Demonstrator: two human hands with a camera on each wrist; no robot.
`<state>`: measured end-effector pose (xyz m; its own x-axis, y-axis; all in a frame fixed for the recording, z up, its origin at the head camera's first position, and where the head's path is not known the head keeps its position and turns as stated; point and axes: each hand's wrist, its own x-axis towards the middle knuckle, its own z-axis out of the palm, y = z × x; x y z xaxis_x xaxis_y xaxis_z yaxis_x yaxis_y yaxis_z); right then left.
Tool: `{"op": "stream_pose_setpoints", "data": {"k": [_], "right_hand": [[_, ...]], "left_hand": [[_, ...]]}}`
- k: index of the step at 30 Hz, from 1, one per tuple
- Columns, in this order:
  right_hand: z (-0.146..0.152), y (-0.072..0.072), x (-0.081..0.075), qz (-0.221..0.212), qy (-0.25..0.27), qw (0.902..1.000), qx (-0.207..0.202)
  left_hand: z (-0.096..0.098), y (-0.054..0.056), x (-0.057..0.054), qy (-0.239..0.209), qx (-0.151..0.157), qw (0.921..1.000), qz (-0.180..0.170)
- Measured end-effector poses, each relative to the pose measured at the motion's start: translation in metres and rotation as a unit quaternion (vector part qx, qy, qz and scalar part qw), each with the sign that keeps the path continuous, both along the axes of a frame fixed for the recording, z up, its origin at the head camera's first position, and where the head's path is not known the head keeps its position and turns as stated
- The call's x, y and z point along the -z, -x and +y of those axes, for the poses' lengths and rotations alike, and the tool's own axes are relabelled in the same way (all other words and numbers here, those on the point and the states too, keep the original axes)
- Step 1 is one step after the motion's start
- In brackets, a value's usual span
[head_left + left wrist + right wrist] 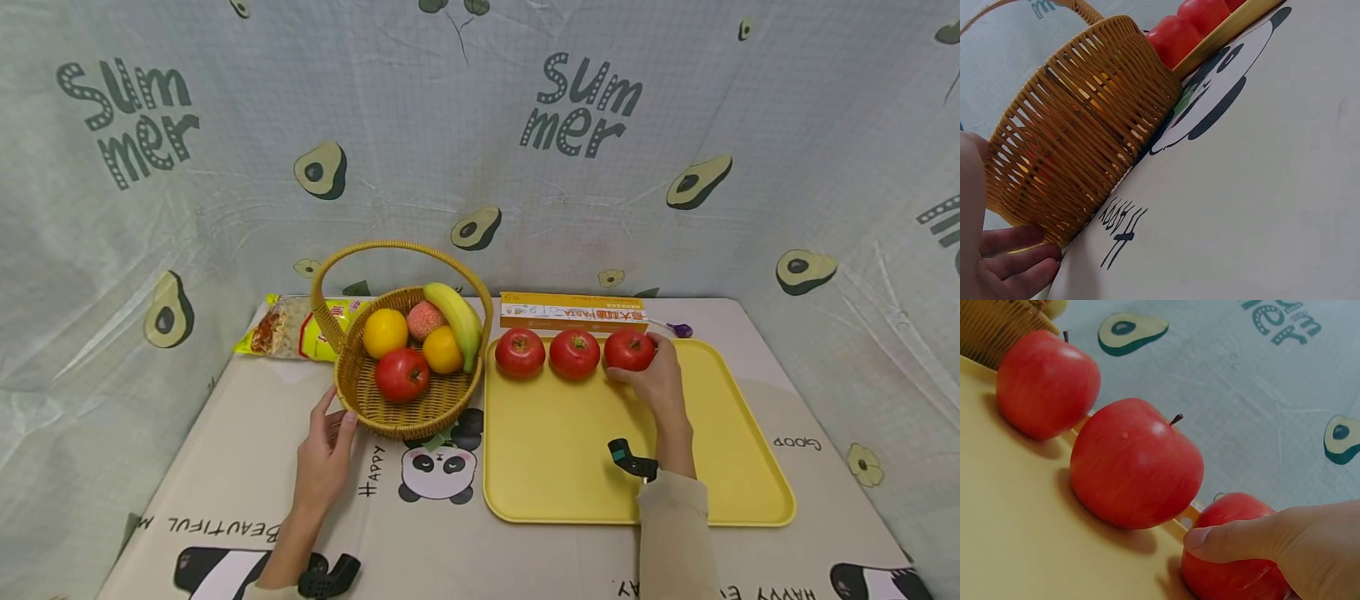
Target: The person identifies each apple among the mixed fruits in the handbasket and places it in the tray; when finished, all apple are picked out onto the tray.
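A yellow tray (555, 450) carries a row of red apples along its far edge: a left apple (520, 353), a middle apple (574, 355) and a right apple (628, 349). My right hand (660, 379) grips the right apple, its thumb along the near side in the right wrist view. On the left stands a wicker basket (1085, 119) with a tall handle. Loosely extended fingers of my left hand (326, 454) touch its lower left side. Inside lie a red apple (402, 375), two orange fruits (385, 333), a banana (457, 321) and a pinkish, rough-skinned round fruit (425, 321).
Behind the basket lies a yellow-and-clear food packet (288, 327). A pasta box (573, 312) sits beyond the tray, with a purple-ended utensil (681, 330) by its right end. A printed sheet (405, 183) hangs along the back and sides.
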<state>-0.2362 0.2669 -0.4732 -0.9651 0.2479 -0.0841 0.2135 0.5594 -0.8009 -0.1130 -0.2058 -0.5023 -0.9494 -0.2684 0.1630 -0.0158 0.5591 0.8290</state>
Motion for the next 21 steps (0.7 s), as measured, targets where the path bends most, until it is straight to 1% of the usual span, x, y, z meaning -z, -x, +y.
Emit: {"op": "stream_pose_setpoints", "data": {"k": [6,11,15,21], "right_hand": [[0.002,0.001,0.001,-0.022,0.012,0.9997,0.001],[0.002,0.001,0.000,-0.024,0.010,0.9996,-0.010],[0.002,-0.001,-0.003,-0.017,0.010,0.9997,-0.012],[0.002,-0.004,-0.009,0.010,0.006,0.9999,0.000]], "left_hand": [[0.000,0.000,0.000,0.002,-0.001,1.0000,-0.003],[0.000,0.000,0.000,0.003,-0.001,1.0000,0.002],[0.000,0.000,0.001,0.002,-0.001,1.0000,0.001],[0.000,0.001,0.001,0.003,0.000,1.0000,-0.002]]}}
